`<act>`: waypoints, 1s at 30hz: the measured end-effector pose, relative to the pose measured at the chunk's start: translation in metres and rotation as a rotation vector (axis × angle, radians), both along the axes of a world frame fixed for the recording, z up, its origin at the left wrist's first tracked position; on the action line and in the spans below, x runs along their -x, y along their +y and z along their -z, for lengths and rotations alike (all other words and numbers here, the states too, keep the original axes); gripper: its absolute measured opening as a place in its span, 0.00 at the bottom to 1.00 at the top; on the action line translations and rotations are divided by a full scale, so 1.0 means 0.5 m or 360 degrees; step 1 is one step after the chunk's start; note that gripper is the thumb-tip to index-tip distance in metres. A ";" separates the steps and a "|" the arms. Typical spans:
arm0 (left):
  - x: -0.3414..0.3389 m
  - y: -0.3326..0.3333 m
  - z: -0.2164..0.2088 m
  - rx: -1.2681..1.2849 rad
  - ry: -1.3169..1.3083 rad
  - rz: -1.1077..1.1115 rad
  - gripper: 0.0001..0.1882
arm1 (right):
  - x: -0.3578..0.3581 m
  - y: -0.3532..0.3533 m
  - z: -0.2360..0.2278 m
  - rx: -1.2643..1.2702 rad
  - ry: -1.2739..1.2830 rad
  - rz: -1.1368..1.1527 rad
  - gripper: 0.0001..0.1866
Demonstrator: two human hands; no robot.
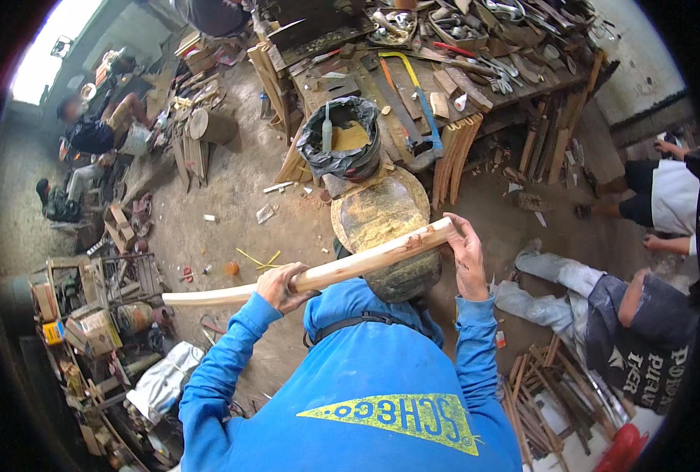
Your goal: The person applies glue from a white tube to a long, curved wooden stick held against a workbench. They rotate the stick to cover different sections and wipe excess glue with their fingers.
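Note:
A long, slightly curved piece of pale wood [358, 263] spans the space before my body, its thicker end at the right and its thinner end reaching out at the left. Around its middle-left part my left hand [282, 287] is wrapped. The fingers of my right hand [466, 258] grip the thick right end. Beneath the wood stands a round block [377, 206] whose top is strewn with sawdust. Just beyond it is a bucket lined with a black plastic bag [311, 145], holding a bottle [326, 130] and yellowish powder.
A cluttered workbench [318, 82] bears a bow saw with a yellow and blue frame [422, 98] and many tools. Curved wooden slats [454, 161] lean on it. People are close by at right [649, 307] and farther off at left [98, 130]. Wood scraps lie around.

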State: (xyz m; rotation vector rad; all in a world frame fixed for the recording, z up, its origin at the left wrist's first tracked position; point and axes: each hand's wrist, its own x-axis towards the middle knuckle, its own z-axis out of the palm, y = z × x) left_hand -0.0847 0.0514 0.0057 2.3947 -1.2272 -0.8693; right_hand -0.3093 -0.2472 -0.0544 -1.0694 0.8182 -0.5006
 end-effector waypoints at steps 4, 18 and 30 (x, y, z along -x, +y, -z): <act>0.017 0.004 -0.004 -0.0006 0.0038 -0.0129 0.29 | 0.076 -0.004 0.170 -0.0624 -0.0322 0.0235 0.19; 0.053 0.073 -0.028 0.0113 -0.0483 -0.0071 0.23 | 0.139 0.029 0.406 -0.0484 0.0656 0.0338 0.12; 0.028 0.255 -0.014 0.0287 -0.1095 -0.0378 0.33 | -0.421 -0.095 -0.186 0.2327 0.0064 -0.0894 0.10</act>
